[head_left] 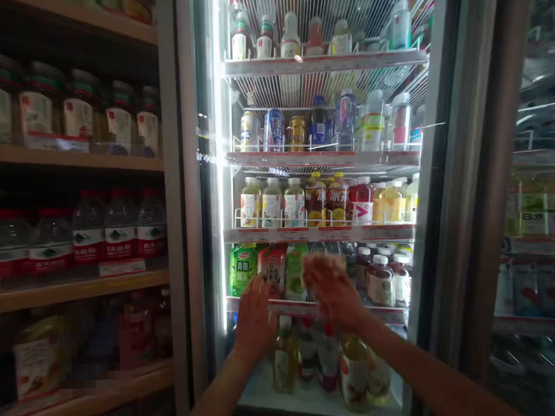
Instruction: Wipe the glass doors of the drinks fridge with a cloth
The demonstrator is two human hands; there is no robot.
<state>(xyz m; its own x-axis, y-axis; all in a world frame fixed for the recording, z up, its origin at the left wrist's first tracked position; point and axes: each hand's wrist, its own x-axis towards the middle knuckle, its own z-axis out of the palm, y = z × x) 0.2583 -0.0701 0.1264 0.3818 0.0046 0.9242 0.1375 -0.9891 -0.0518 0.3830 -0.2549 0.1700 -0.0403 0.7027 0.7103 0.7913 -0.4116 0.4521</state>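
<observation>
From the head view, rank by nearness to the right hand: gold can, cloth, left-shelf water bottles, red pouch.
1. cloth: against the right hand
2. red pouch: to its left
3. gold can: higher, two shelves up
4. water bottles: far left, wooden shelf

Lit fridge shelves [319,234], upright bottles [272,202], cans [273,130], cartons [244,270]

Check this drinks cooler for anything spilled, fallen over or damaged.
Nothing stands out: the bottles and cans I can make out stand upright, and no spill or damage shows. The blurred right hand, over what looks like a cloth, hides part of one shelf, so I can't vouch for that spot.
</observation>
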